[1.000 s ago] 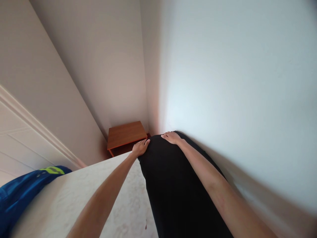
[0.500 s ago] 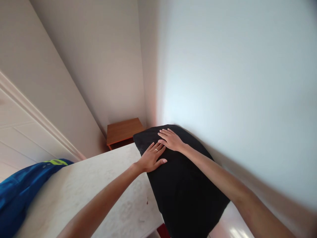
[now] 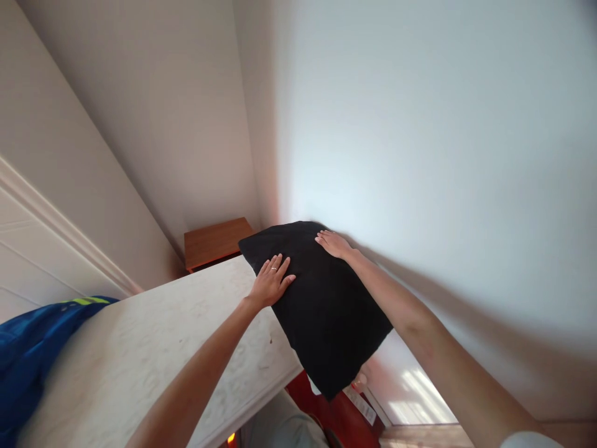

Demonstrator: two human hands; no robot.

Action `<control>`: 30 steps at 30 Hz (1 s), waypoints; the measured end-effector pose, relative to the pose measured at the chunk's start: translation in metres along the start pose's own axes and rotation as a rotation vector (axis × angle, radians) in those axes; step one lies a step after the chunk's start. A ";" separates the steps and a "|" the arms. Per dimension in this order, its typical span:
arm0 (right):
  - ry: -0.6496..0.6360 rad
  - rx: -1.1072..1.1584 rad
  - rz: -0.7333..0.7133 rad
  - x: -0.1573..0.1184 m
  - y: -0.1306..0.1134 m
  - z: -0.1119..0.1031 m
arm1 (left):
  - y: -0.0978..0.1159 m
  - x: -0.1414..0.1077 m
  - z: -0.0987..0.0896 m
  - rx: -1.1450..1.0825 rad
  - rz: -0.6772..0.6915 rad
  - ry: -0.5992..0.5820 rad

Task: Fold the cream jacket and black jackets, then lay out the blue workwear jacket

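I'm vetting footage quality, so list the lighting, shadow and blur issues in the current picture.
Head view: the right wall brightly lit, a soft shadow low along it; head view: streaky sunlight at lower right; head view: the black cloth too dark to show much fold detail; head view: the blue cloth soft-looking at the left edge.

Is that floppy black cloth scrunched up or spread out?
Spread out: the black cloth lies mostly smooth on the white mottled tabletop, under the open left hand and right hand. Whether it's doubled, I cannot tell.
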State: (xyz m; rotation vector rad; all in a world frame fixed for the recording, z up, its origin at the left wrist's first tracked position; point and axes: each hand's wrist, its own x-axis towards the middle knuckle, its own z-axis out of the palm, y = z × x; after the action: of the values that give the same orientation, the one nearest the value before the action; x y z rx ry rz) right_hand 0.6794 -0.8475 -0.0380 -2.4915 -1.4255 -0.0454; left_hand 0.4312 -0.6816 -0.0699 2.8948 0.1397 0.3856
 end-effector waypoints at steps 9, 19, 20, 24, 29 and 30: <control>0.083 0.101 -0.237 -0.093 -0.032 0.003 | 0.074 -0.038 -0.010 -0.022 0.339 0.034; 0.122 0.112 0.087 -0.148 0.039 0.011 | 0.080 -0.047 0.008 0.019 0.261 0.017; 0.115 0.109 0.109 -0.150 0.035 0.007 | 0.085 -0.050 0.006 0.026 0.233 0.023; 0.218 0.057 -0.012 -0.161 -0.008 -0.004 | 0.111 -0.063 0.002 0.009 0.368 0.049; 0.120 0.047 -0.335 -0.176 -0.037 0.008 | 0.128 -0.072 0.013 0.008 0.581 0.002; 0.109 0.046 -0.338 -0.179 -0.034 0.013 | 0.129 -0.073 0.016 0.021 0.571 -0.002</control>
State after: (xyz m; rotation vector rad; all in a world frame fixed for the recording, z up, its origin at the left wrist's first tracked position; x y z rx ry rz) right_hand 0.5572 -0.9787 -0.0722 -2.1506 -1.7602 -0.2083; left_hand 0.3739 -0.8188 -0.0738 2.9077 -0.6980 0.4699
